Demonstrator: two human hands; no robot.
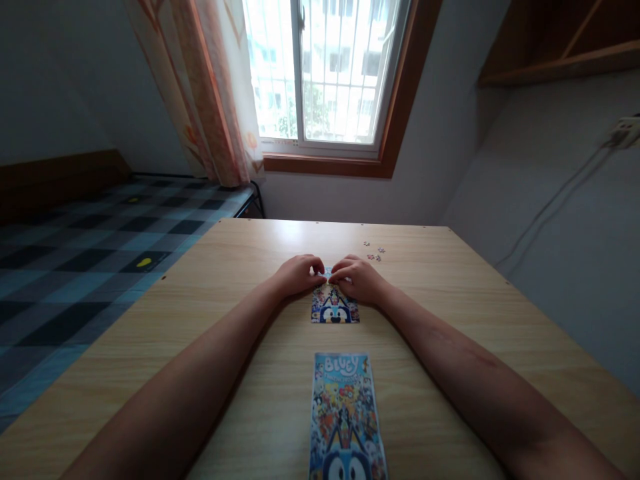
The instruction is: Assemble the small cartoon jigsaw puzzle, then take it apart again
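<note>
A partly covered jigsaw puzzle [335, 312], printed with a blue cartoon dog and many small figures, lies flat on the wooden table. My left hand [301, 274] rests at its upper left, thumb and fingers bent in on the puzzle. From the upper right, my right hand [358, 277] reaches onto it with thumb and fingers drawn together. The fingertips of both hands nearly meet over the puzzle's upper part, and they hide some of it. Whether a single loose piece is between them is too small to tell.
Several loose puzzle pieces [379, 257] lie beyond my right hand. Nearer me is a picture box or sheet [345, 407] marked "Bluey". The table [240, 260] stands before a window [335, 80], with a checked bed [100, 247] to the left and a cable [550, 193] on the right wall.
</note>
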